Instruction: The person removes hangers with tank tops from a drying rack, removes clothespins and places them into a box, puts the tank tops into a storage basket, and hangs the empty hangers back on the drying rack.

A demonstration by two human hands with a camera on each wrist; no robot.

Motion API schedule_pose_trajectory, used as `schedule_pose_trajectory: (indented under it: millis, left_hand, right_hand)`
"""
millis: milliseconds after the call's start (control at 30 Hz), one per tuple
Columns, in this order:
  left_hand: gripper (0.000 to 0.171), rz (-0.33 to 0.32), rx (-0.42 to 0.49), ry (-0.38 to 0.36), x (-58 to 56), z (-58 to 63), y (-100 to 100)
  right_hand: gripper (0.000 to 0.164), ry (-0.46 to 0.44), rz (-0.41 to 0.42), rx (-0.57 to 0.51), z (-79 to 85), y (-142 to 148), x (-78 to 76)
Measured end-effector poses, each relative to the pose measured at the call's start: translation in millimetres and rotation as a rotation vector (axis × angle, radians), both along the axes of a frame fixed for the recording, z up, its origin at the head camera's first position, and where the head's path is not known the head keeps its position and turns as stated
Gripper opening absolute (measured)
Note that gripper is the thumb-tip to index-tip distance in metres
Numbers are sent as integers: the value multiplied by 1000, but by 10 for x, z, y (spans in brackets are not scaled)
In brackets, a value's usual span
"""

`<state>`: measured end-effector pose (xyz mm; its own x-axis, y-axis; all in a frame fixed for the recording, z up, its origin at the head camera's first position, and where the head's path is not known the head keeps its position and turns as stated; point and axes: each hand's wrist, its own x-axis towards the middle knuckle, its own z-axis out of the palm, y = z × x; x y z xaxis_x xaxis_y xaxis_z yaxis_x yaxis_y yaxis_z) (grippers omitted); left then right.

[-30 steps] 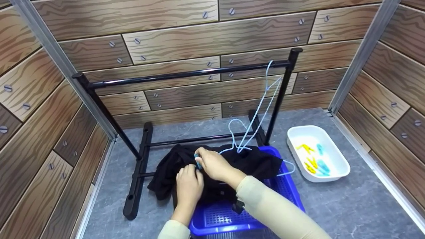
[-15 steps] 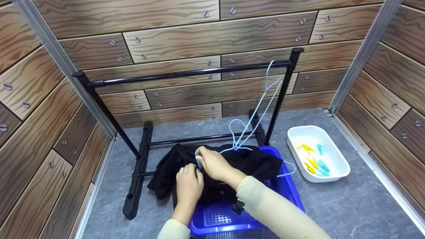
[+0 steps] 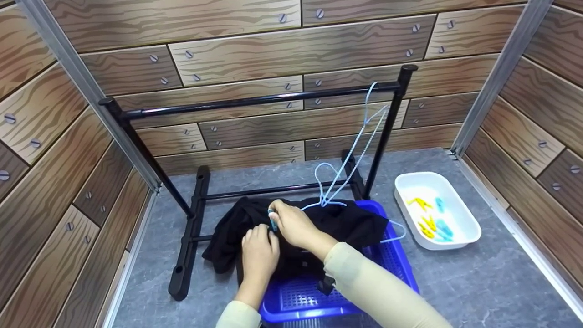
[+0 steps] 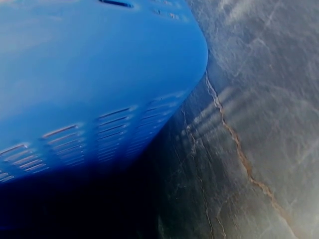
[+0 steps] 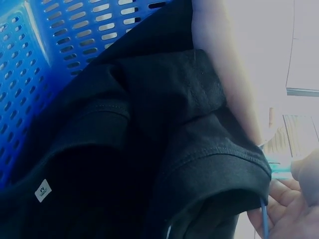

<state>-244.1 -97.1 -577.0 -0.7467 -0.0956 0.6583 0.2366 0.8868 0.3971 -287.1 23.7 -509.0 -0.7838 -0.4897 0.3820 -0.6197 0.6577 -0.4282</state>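
Observation:
A black garment [image 3: 350,225] lies bunched over a blue basket [image 3: 401,264], with a light blue wire hanger [image 3: 397,230] poking out at its right end. My right hand [image 3: 294,224] pinches a light blue clothespin [image 3: 273,220] at the cloth. Close below it, my left hand [image 3: 259,250] grips the garment with curled fingers. In the right wrist view the clothespin [image 5: 280,172] sits at a stitched hem, beside the left hand [image 5: 284,209], and a small white size label [image 5: 43,190] shows inside the cloth. The left wrist view shows only the basket's side [image 4: 99,64] and the floor.
Behind the basket stands a black clothes rack [image 3: 255,101]. From its bar's right end hangs another light blue hanger [image 3: 360,136], reaching down to the garment. A white tub [image 3: 471,228] at right holds several yellow and blue clothespins [image 3: 428,223]. Wood-patterned walls enclose the grey floor.
The lower end of the hanger on the rack has shifted slightly left and up. Both hands stay in nearly the same place on the garment, the clothespin still pinched.

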Motion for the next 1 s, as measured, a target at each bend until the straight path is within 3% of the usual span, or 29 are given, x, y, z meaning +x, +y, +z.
schedule_pose_trajectory:
  millis: [167,433,833,1000]
  left_hand:
    - [11,1,0,7,-3,8,13]
    - [12,5,-11,8,-7,12,8]
    - [13,10,-8,-12,6,6,-3]
    - [13,11,-9,-10,8,-6,-3]
  right_hand:
    - [16,-27,-47,-21,19,-19,9]
    - [14,-153,-127,-214,151,15,-67]
    - [20,-127,-22,-169,110,75,-67]
    - [23,-171,2,-164,102,113,-51]
